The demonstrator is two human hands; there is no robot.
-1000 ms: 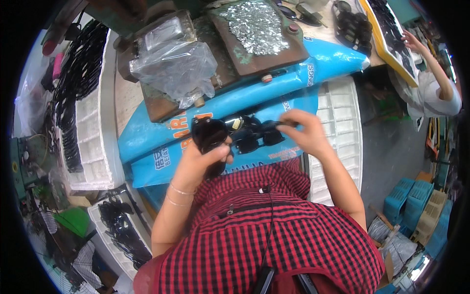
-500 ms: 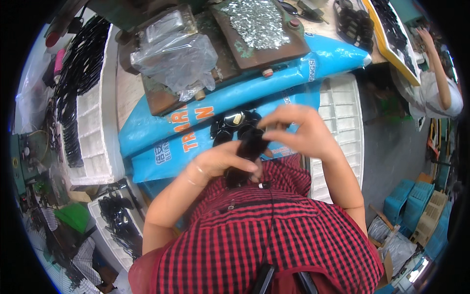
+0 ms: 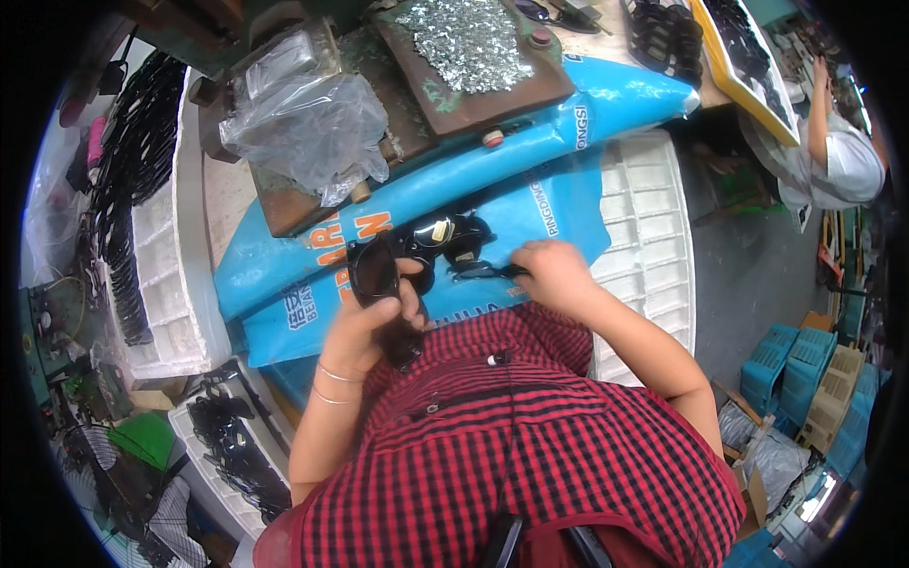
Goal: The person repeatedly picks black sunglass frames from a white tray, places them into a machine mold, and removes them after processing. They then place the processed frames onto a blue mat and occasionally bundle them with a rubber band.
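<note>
My left hand (image 3: pixel 352 331) grips a pair of dark sunglasses (image 3: pixel 376 272), held upright with the thumb across the lower lens. To the right, my right hand (image 3: pixel 557 273) is closed, its fingertips pinching the dark end of another pair of sunglasses (image 3: pixel 478 270) that lies on the blue plastic sack (image 3: pixel 573 213). More black sunglasses (image 3: pixel 437 234) rest in a small heap on the sack, between my hands and just beyond them. One lens there carries a pale sticker.
A metal press block (image 3: pixel 502 104) heaped with silvery chips and a clear plastic bag (image 3: pixel 312 133) sit beyond the sack. White compartment trays (image 3: pixel 653 227) flank it; the left tray (image 3: pixel 166 237) holds many black frames. Another person (image 3: pixel 843 166) is at the far right.
My hands have moved apart. The left carried its sunglasses leftward and turned them upright; the right came down to the glasses on the sack. The whole view shifted slightly.
</note>
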